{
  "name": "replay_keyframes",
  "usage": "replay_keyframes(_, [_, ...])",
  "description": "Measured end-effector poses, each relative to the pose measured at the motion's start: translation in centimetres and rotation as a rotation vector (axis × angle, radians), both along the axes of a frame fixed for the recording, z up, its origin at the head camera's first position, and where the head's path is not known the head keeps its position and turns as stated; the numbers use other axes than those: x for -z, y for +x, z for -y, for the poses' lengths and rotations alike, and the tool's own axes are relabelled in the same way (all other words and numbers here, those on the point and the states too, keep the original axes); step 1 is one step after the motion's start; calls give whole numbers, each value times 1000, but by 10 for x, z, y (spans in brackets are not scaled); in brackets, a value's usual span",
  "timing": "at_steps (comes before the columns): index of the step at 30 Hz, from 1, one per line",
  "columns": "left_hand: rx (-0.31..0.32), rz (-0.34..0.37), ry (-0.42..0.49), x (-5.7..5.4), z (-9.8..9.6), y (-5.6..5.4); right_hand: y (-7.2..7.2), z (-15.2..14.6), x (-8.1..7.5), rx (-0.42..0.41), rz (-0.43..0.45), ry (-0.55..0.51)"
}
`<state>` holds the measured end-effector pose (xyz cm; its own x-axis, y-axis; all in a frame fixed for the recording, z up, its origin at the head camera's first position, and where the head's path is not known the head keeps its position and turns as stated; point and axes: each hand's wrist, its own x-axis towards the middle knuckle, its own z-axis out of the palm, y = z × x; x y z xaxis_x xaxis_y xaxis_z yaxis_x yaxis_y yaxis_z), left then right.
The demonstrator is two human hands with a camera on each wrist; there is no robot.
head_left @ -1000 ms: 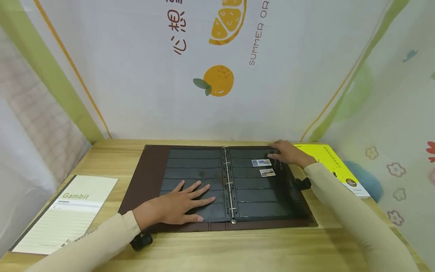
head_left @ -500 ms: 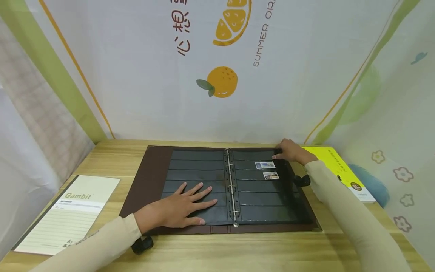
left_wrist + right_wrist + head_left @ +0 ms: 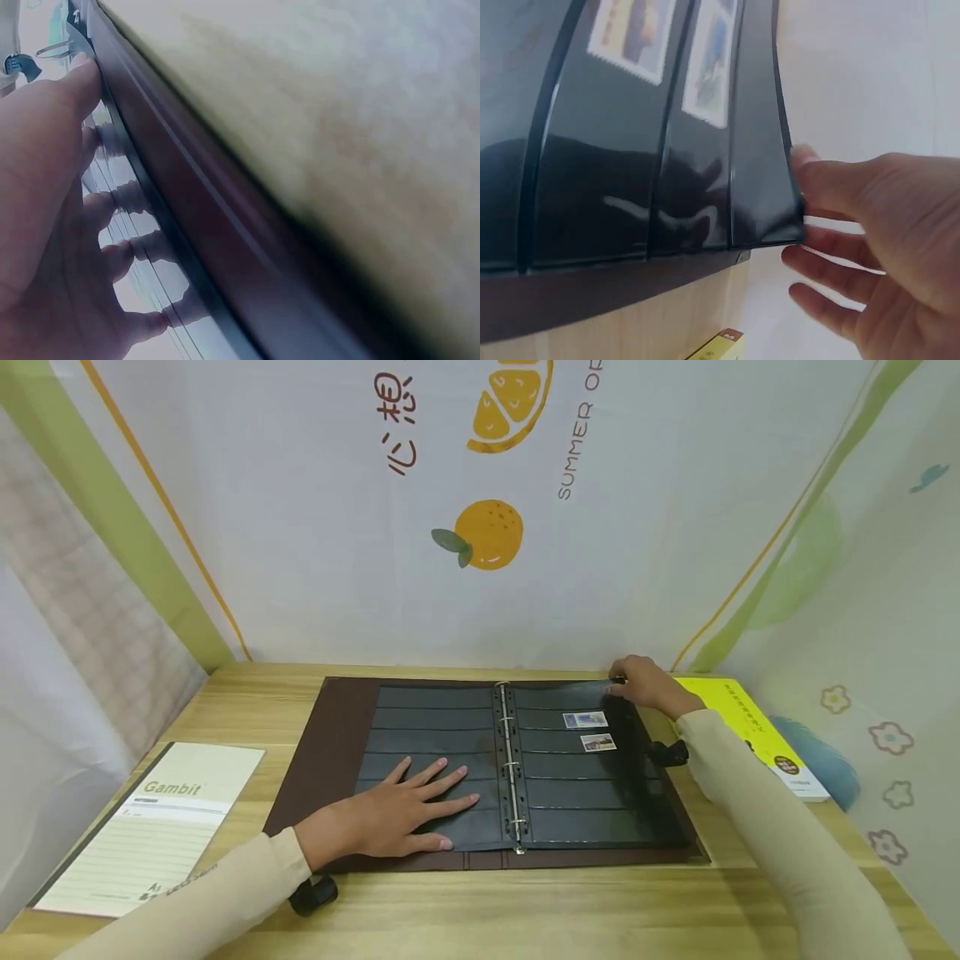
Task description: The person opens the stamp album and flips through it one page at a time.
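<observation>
An open ring binder [image 3: 300,785] with a brown cover lies on the table, black pocket pages on both sides of its metal rings [image 3: 513,768]. My left hand [image 3: 397,818] rests flat with fingers spread on the left page [image 3: 427,718]. At the far right corner, my right hand [image 3: 648,683] pinches the corner of the right page [image 3: 769,202] between thumb and fingers. That corner is lifted off the cover in the right wrist view. Two postage stamps, an upper stamp [image 3: 585,720] and a lower stamp [image 3: 597,742], sit in the right page's pockets.
A Gambit notebook [image 3: 172,810] lies on the table at the left, partly under the left sleeve. Behind the right forearm is a yellow book [image 3: 738,718]. A white printed curtain [image 3: 337,568] hangs along the table's far edge.
My right hand has come to pinch the right page's far corner and raised it slightly. The left hand stays on the left page. The head view has shifted a little.
</observation>
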<state>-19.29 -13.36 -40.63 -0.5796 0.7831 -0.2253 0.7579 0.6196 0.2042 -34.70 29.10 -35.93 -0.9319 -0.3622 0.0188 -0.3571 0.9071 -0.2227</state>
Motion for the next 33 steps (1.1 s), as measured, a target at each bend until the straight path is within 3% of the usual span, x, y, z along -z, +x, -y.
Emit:
replay_keyframes(4, [3,1,5,0,-2,-1,1,-4,-2,108,44,-184])
replay_keyframes(6, [3,-3,7,-1,-2,-1,3,-7,-4,148,118,-319])
replay_keyframes(9, [7,-13,12,-1,-2,-1,6,-15,-4,195,301,-530])
replay_keyframes(13, [12,-16,16,0,-2,-2,18,-29,1,188,575,-749])
replay_keyframes(20, [-3,7,19,1,-1,0,56,-52,22,137,919,-1157])
replay_keyframes(23, [2,5,26,2,-2,1,82,-60,29,77,1060,-1339])
replay_keyframes(26, [0,3,24,2,-1,0,105,-63,33,-17,1187,-1448])
replay_keyframes(29, [-8,6,8,2,-1,0,123,-62,35,-65,1262,-1505])
replay_keyframes(33, [-2,5,2,2,-2,-2,138,-59,30,-17,1235,-1546])
